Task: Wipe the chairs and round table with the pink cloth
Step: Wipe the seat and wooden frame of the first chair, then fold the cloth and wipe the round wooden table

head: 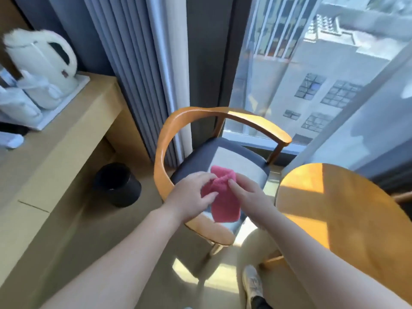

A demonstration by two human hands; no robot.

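The one fluffy pink cloth is bunched between my left hand and right hand, both pinching it in the air over the grey-cushioned, curved-back wooden chair at 12 o'clock. It touches no surface, so I judge this chair and the one round wooden table at 3 o'clock are still to wipe. A wooden sliver beyond the table may be a second chair.

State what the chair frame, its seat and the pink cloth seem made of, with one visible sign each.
Chair frame: likely varnished wood; orange-brown, glossy highlights. Seat: apparently fabric upholstery; dark grey, matte. Pink cloth: probably microfibre or terry; fuzzy nap, folds softly between left hand and right hand.
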